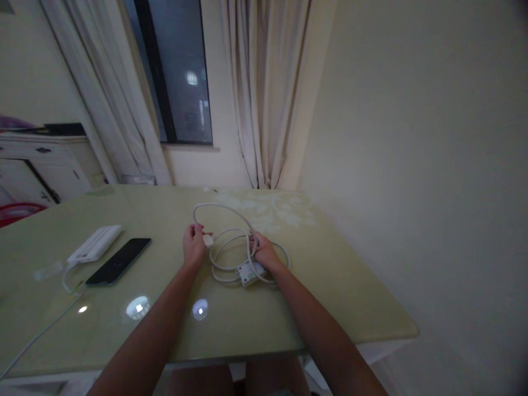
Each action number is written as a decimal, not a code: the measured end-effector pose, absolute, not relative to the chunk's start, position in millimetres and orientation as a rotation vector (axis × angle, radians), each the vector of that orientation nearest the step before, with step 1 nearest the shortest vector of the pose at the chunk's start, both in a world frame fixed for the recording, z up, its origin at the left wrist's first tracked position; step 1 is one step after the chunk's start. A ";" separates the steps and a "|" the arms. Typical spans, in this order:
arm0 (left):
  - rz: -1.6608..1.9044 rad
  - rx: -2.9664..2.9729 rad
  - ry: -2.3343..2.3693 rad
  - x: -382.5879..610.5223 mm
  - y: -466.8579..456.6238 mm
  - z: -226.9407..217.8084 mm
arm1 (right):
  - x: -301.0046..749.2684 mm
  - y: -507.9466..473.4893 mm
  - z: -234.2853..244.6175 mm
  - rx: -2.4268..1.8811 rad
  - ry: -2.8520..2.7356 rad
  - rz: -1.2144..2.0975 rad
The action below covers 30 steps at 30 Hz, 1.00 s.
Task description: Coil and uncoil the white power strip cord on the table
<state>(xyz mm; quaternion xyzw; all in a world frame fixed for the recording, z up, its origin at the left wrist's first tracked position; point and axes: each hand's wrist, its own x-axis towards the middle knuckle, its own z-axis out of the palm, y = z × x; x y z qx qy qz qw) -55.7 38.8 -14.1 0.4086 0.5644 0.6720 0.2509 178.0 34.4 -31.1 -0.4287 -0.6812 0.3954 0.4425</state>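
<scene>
A white extension cord lies in loose loops on the table, its cable (220, 205) arching up between my hands. My left hand (194, 246) is closed on the cord at the left side of the loops, beside the white plug (208, 240). On the right, my right hand (264, 252) grips the cable where several loops meet. Below that hand, the white socket block (249, 273) rests on the table with cable passing over it. The fingertips of both hands are partly hidden.
Left on the glossy green table (338, 286) lie a black phone (119, 262) and a white power bank (95, 243) with a white cable (39, 336). A wall (412, 165) borders the table's right side. Curtains (268, 93) and a window (181, 71) are behind.
</scene>
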 end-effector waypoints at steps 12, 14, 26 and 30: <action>1.598 1.176 1.929 -75.3 39.1 -16.1 | 215.7 82.0 -46.1 -1.357 -0.985 0.927; 1.566 1.266 1.928 -75.0 38.8 -17.6 | 223.6 83.3 -44.7 -1.303 -0.886 0.935; 1.685 0.835 1.302 -67.8 44.7 -15.5 | 224.8 80.3 -44.0 -1.184 -0.870 0.961; 1.703 0.754 1.161 -66.7 43.5 -13.5 | 224.8 80.5 -44.5 -1.228 -0.925 0.935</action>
